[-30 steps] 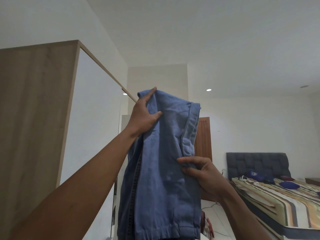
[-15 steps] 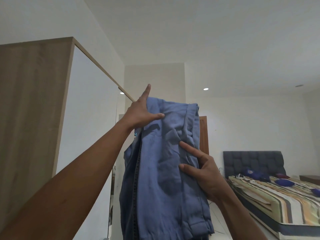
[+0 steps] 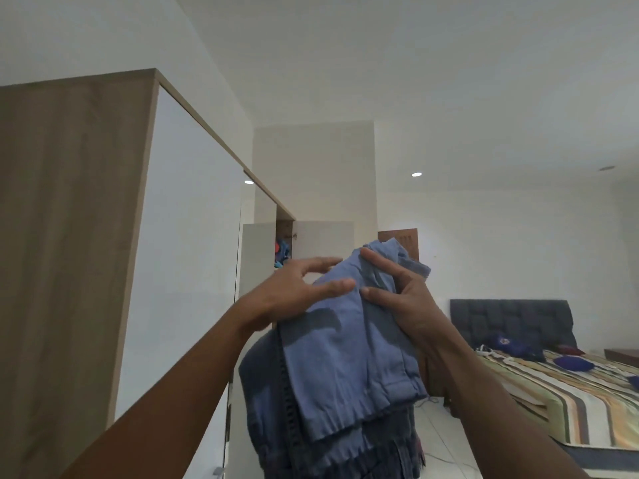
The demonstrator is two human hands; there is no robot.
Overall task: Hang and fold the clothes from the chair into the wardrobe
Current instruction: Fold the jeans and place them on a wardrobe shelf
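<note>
Holding one folded blue garment (image 3: 345, 357) in the air, in front of the wardrobe (image 3: 76, 236) and not inside it. Left hand (image 3: 290, 295): thumb laid across the cloth's front, fingers reaching behind its top edge. Right hand (image 3: 408, 305): pinching the upper right edge, thumb and forefinger on the front, other fingers curled; striped bed (image 3: 570, 402) well apart at right.
</note>
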